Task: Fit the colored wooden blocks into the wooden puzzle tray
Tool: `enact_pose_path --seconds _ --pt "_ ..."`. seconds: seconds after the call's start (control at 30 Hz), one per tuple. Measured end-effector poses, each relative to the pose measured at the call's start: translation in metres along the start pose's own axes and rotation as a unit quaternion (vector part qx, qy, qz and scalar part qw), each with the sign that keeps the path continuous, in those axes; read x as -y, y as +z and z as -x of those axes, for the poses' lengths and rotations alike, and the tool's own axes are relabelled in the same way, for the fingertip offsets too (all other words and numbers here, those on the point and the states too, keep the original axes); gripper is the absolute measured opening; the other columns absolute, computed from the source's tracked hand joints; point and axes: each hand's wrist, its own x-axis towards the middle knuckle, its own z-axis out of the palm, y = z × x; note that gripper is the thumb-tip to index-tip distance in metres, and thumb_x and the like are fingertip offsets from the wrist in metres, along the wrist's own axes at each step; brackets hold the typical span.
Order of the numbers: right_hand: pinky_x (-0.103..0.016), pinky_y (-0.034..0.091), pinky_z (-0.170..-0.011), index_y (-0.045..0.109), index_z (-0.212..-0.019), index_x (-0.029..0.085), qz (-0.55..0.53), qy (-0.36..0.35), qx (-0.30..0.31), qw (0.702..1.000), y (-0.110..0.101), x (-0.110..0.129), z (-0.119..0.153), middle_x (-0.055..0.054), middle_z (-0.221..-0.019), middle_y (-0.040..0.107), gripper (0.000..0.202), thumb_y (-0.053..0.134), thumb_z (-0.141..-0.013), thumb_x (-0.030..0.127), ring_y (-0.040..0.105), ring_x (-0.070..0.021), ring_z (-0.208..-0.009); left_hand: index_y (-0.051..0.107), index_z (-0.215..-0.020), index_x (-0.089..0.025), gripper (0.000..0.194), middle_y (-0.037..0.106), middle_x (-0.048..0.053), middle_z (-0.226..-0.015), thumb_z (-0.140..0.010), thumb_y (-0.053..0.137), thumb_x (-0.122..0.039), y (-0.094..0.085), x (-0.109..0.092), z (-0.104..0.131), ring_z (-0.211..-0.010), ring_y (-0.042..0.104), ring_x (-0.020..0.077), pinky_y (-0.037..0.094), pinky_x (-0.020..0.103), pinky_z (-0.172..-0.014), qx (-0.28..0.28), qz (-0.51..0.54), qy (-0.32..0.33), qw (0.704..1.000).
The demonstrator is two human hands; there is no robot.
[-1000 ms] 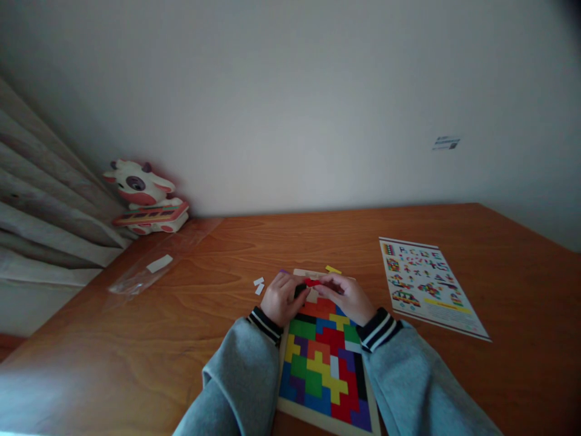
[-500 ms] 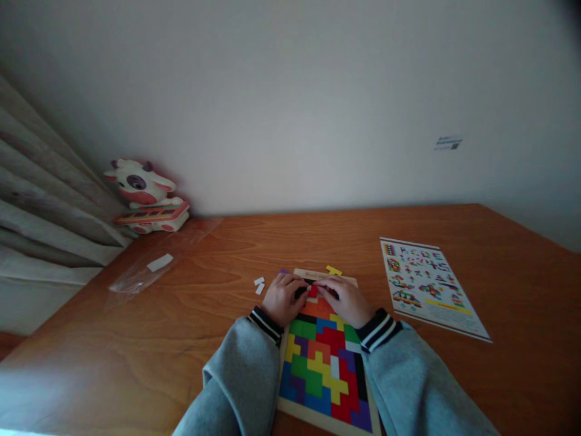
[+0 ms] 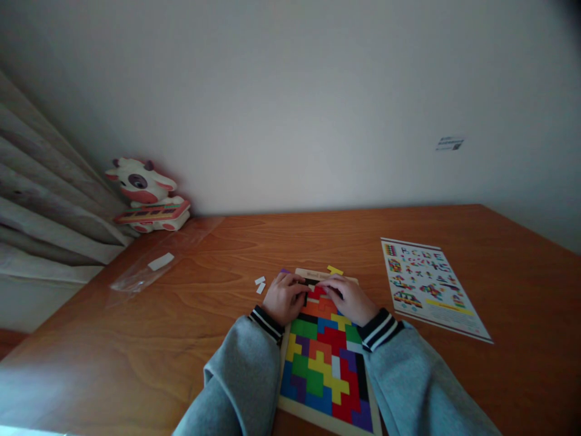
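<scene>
A wooden puzzle board (image 3: 333,424) with colourful block-shaped pieces lies in front of me, most of its surface covered. At its far end a red puzzle piece (image 3: 317,293) sits between my two hands, in or just over the frame. My left hand (image 3: 285,298) has its fingers bent, the tips at the piece's left side. From the other side my right hand (image 3: 348,298) pinches at the same piece with thumb and fingertips. A yellow piece (image 3: 334,270) lies beyond the board's far edge, and a purple piece (image 3: 284,270) shows partly behind my left hand.
Small white pieces (image 3: 260,284) lie left of the board. A printed pattern sheet (image 3: 431,287) rests on the wooden table (image 3: 218,266) at right. At back left are a clear plastic bag (image 3: 136,281) and a cow-shaped toy keyboard (image 3: 152,203), beside a curtain (image 3: 45,200).
The red piece shows more between my hands and appears flatter at the board's far end. My right fingers have shifted slightly to the right; the left hand has hardly moved.
</scene>
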Motion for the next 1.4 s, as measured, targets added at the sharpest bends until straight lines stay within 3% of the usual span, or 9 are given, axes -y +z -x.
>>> enact_pose_path --seconds 0.27,0.37,0.47,0.6,0.77,0.93,1.13,1.4 --pt "-0.034 0.054 -0.072 0.073 -0.094 0.021 0.007 -0.001 0.023 1.000 0.005 0.000 0.003 -0.008 -0.091 0.064 0.018 0.057 -0.089 0.028 0.063 -0.0195 -0.079 0.074 -0.093 -0.020 0.020 0.067 0.008 -0.104 -0.083 0.058 -0.013 0.002 0.002 0.001 -0.095 0.058 0.0235 0.051 0.040 -0.088 -0.002 -0.001 -0.009 1.000" --pt "-0.034 0.053 -0.073 0.073 -0.093 0.022 -0.006 -0.010 0.017 1.000 0.004 0.001 0.003 -0.007 -0.090 0.065 0.020 0.055 -0.091 0.032 0.064 -0.0197 -0.081 0.070 -0.100 -0.019 0.022 0.068 0.009 -0.103 -0.084 0.057 -0.014 0.002 0.001 0.001 -0.096 0.059 0.0239 0.051 0.041 -0.088 0.001 -0.001 -0.018 1.000" --pt "-0.033 0.053 -0.075 0.071 -0.097 0.023 -0.044 0.011 -0.052 0.998 -0.002 -0.001 0.001 -0.006 -0.093 0.069 0.024 0.052 -0.093 0.037 0.065 -0.0194 -0.084 0.068 -0.104 -0.019 0.024 0.067 0.009 -0.105 -0.084 0.056 -0.014 0.001 -0.002 -0.001 -0.097 0.059 0.0243 0.050 0.042 -0.089 0.006 0.001 -0.016 1.000" --pt "-0.033 0.052 -0.070 0.067 -0.106 0.021 -0.049 0.088 -0.166 0.981 -0.014 -0.016 0.000 -0.008 -0.096 0.071 0.033 0.047 -0.095 0.045 0.064 -0.0196 -0.077 0.065 -0.110 -0.020 0.030 0.067 0.008 -0.107 -0.086 0.050 -0.010 -0.007 0.002 -0.002 -0.098 0.060 0.0228 0.050 0.040 -0.090 -0.016 0.008 -0.022 1.000" --pt "-0.036 0.051 -0.072 0.066 -0.105 0.019 -0.030 0.141 -0.228 0.963 -0.022 -0.041 0.003 -0.010 -0.099 0.071 0.038 0.046 -0.093 0.049 0.064 -0.0209 -0.079 0.062 -0.113 -0.019 0.030 0.067 0.008 -0.110 -0.088 0.047 -0.010 -0.027 0.035 0.006 -0.102 0.060 0.0227 0.050 0.040 -0.092 -0.085 -0.037 -0.066 0.993" --pt "-0.036 0.050 -0.070 0.067 -0.103 0.018 -0.018 0.154 -0.231 0.961 -0.020 -0.043 0.004 -0.010 -0.095 0.071 0.039 0.046 -0.092 0.049 0.063 -0.0209 -0.076 0.061 -0.118 -0.019 0.030 0.069 0.009 -0.112 -0.090 0.051 -0.018 -0.037 0.061 0.014 -0.105 0.062 0.0240 0.050 0.043 -0.095 -0.081 -0.064 -0.064 0.993" --pt "-0.034 0.049 -0.066 0.067 -0.099 0.019 -0.005 0.145 -0.222 0.964 -0.019 -0.033 0.002 -0.009 -0.091 0.070 0.036 0.048 -0.090 0.048 0.062 -0.0208 -0.074 0.064 -0.120 -0.023 0.029 0.070 0.008 -0.111 -0.092 0.055 -0.023 -0.025 0.053 0.011 -0.104 0.064 0.0219 0.053 0.039 -0.093 0.002 -0.058 -0.052 0.997" --pt "-0.037 0.050 -0.072 0.067 -0.100 0.018 -0.006 0.135 -0.211 0.968 -0.018 -0.038 0.002 -0.010 -0.096 0.071 0.037 0.047 -0.091 0.048 0.063 -0.0216 -0.078 0.062 -0.117 -0.020 0.030 0.072 0.006 -0.099 -0.088 0.064 -0.028 -0.022 0.059 0.012 -0.094 0.067 0.0227 0.054 0.040 -0.090 -0.020 -0.028 -0.085 0.996"
